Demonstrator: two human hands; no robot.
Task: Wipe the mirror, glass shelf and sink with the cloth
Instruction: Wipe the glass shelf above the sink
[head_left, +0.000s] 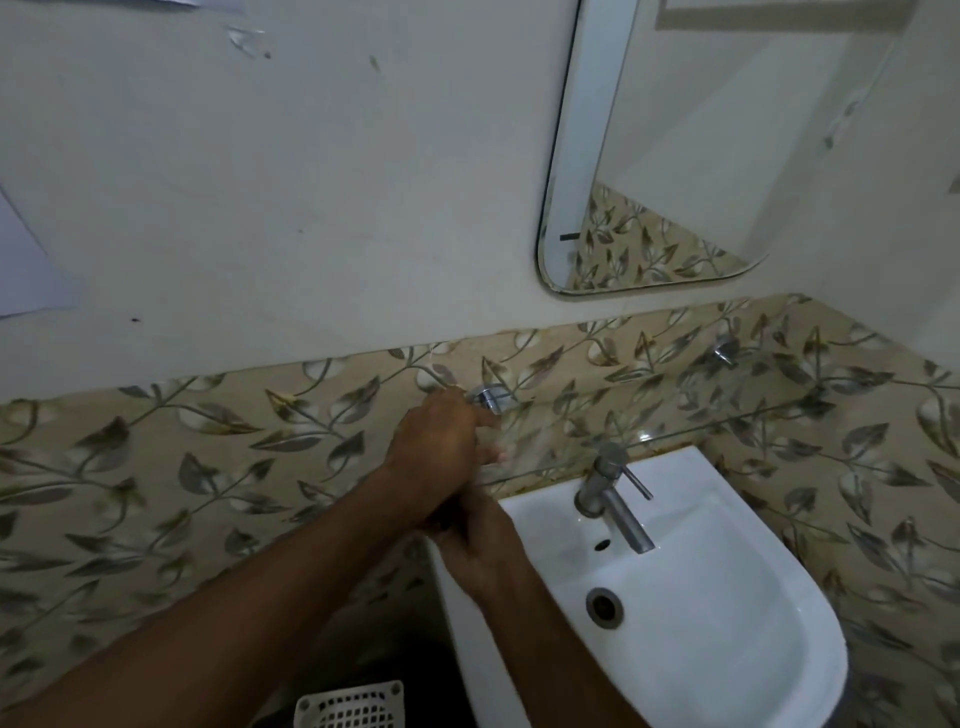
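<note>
The mirror (675, 156) with a rounded frame hangs on the white wall at the upper right. Below it, a clear glass shelf (655, 434) sits on two chrome brackets (488, 397) against the leaf-patterned tiles. The white sink (737, 618), with a steel tap (613, 499), is under the shelf. My left hand (436, 441) is at the shelf's left end beside the left bracket, fingers curled over the glass edge. My right hand (480, 551) is curled just below it at the sink's left rim. No cloth is visible; the hands may hide it.
Leaf-patterned tiles (208, 467) cover the lower wall, with plain white wall above. A white slotted grille (350, 704) lies on the dark floor to the left of the sink. The side wall closes in on the right.
</note>
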